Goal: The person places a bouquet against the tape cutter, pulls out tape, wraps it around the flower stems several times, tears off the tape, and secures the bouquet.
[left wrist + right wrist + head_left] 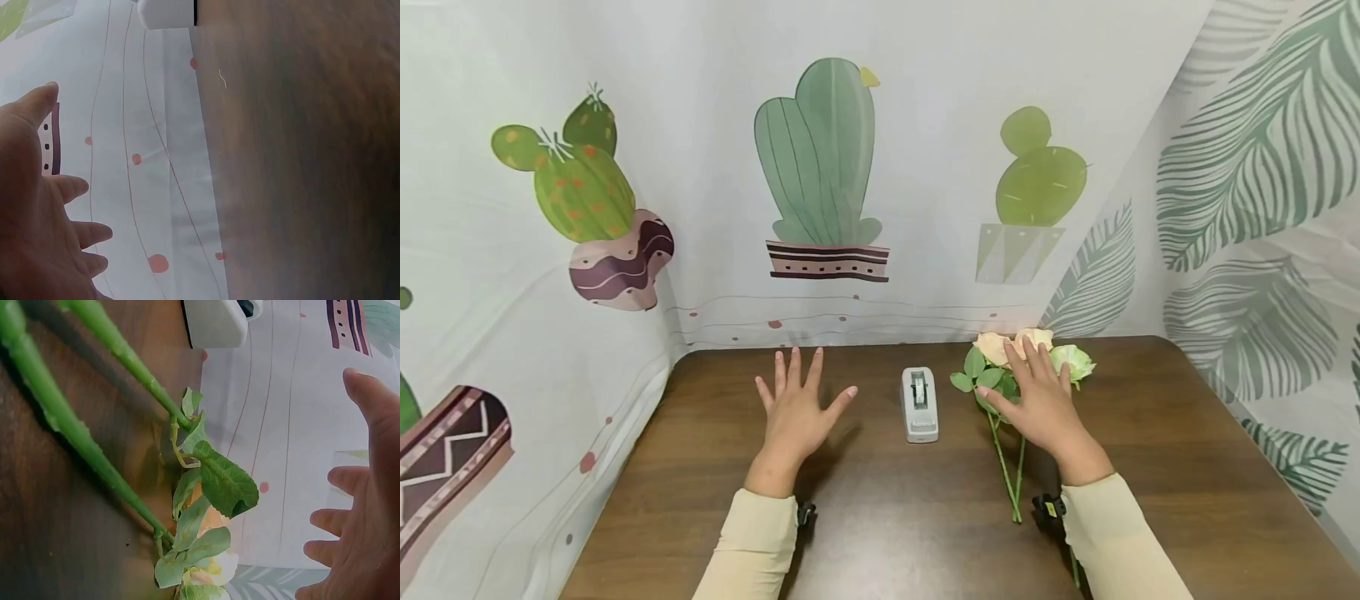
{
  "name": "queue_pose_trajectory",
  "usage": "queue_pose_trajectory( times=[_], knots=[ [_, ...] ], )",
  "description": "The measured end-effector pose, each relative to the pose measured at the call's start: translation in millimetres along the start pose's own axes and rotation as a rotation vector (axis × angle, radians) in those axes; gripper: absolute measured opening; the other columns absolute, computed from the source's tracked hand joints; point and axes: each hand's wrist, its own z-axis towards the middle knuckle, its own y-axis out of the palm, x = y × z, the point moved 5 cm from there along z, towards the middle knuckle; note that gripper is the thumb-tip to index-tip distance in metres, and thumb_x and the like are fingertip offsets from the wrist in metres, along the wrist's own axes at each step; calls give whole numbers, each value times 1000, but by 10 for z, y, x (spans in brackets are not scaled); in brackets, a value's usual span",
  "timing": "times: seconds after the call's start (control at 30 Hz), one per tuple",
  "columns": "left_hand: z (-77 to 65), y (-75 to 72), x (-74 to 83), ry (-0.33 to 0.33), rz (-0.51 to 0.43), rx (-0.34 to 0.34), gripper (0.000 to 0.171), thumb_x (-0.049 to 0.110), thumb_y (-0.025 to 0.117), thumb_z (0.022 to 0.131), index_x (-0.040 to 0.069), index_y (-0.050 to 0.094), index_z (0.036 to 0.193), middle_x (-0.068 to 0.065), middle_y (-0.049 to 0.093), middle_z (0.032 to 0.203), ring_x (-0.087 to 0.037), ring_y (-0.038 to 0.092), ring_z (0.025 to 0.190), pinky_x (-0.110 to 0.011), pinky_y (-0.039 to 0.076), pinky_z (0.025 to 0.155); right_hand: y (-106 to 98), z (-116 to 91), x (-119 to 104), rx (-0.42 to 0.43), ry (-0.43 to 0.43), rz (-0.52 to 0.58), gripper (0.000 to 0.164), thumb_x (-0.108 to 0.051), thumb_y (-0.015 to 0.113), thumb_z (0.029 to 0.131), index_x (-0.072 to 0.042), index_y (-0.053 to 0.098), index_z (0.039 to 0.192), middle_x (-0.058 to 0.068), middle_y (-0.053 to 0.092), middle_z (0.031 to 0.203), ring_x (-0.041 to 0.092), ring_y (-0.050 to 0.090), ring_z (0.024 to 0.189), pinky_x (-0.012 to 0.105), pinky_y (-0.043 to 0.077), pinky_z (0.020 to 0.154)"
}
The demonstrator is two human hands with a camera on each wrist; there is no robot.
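My left hand (796, 417) hovers over the table with its fingers spread, left of a white tape dispenser (919, 405). In the left wrist view that hand (37, 206) holds nothing. My right hand (1042, 406) is spread above several artificial-looking roses and hides part of them. Two peach blooms (992, 347) and a pale green one (1072, 362) lie toward the far edge. Their green stems (1004, 467) run toward the near side. In the right wrist view, the leaves (226, 481) stand apart from the right hand (369, 506).
The brown wooden table (865, 517) meets a white cloth (715, 167) printed with cacti at its back. A leaf-patterned cloth (1247, 317) hangs on the right. A black wrist camera (1049, 507) sits by the right sleeve, near the stems.
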Motion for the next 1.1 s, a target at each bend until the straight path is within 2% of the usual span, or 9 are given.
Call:
queue_pose_trajectory(
  times=[0.37,0.63,1.0,1.1],
  knots=[
    [9,-19,-7,-5,-5,-3,97,82,39,90,23,18,163,-18,3,170,-37,-15,157,-73,-14,117,-14,38,-5,-2,-14,-12,93,-69,53,94,-18,17,163,17,8,170,45,5,156,73,0,119],
    [-4,-47,-4,-15,-32,-17,98,83,38,90,23,15,163,-18,3,170,-37,-15,157,-73,-14,117,-67,50,-63,53,-115,70,87,-54,62,95,-10,25,161,21,18,168,46,10,155,68,6,122],
    [-13,-11,13,-10,-39,-29,96,81,40,91,22,16,163,-19,5,170,-38,-13,157,-73,-13,117,-111,-18,38,56,-135,38,86,-49,64,96,-9,23,161,25,20,166,48,16,153,66,12,122],
    [-12,-9,15,-13,-39,-46,95,81,39,91,25,12,164,-17,3,170,-36,-15,157,-72,-13,118,-131,-38,59,49,-142,31,85,-45,65,96,-8,25,160,25,22,165,48,18,152,68,13,121]
  ],
)
